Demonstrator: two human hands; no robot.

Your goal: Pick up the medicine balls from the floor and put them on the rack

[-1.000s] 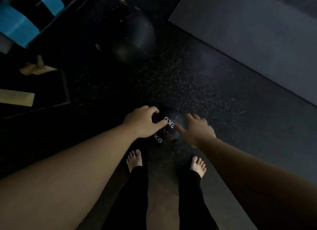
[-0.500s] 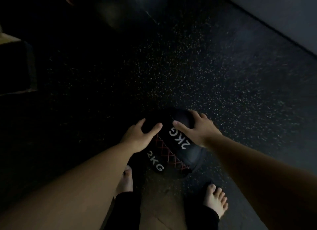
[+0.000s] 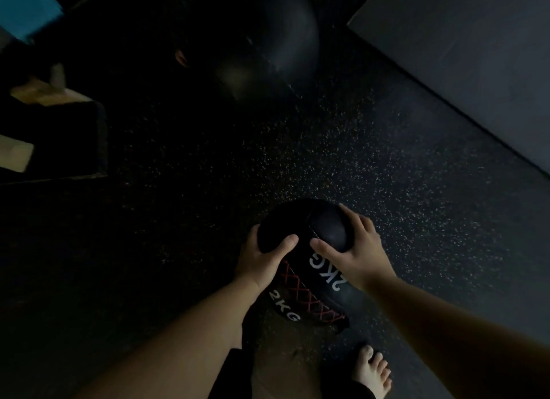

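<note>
Both hands grasp the black 2KG medicine ball [image 3: 312, 250]: left hand [image 3: 262, 262] on its left side, right hand [image 3: 357, 253] on its right, above the speckled floor [image 3: 387, 175].

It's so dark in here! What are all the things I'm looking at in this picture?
medicine ball: one, black with red lacing and white "2KG" print, held between both hands at lower centre
large ball: one, dark and dimly lit, on the floor at upper centre
floor: one, black with pale speckles, across the middle
mat: one, grey, flat at upper right
box-like object: one, dark with pale wooden edges, at left; too dim to identify
blue shape: one, top left corner, unclear what it is
left hand: one, gripping the medicine ball's left side
right hand: one, gripping its right side
bare foot: one visible, bottom right of centre
</note>
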